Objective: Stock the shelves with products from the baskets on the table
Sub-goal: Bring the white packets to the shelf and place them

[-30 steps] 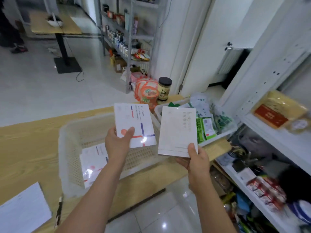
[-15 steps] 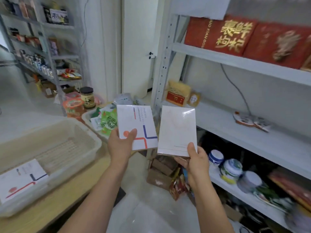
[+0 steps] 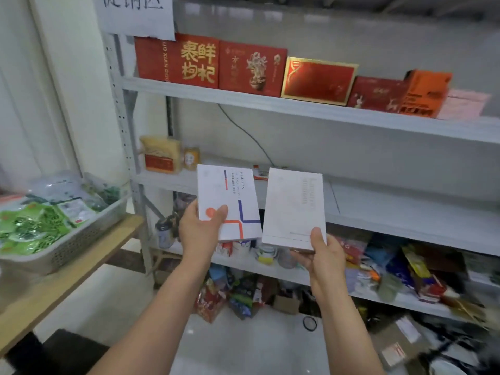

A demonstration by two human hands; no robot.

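My left hand (image 3: 200, 231) grips the patterned white box (image 3: 227, 196) at its lower edge, thumb on its face; my right hand (image 3: 322, 255) likewise grips the plain white box (image 3: 293, 209). Both boxes are upright, side by side, before the middle shelf (image 3: 405, 212). A basket (image 3: 81, 239) sits on the surface (image 3: 67, 277) at left.

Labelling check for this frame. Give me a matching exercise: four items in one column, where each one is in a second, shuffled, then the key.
Items
1. white box with orange and blue lines
2. plain white box
3. red gift box with gold characters
4. green packets

Places
A. in the basket on the table
B. gripped by the right hand
C. on the upper shelf
D. gripped by the left hand

Pairs: 1-D, 2-B, 3-C, 4-A
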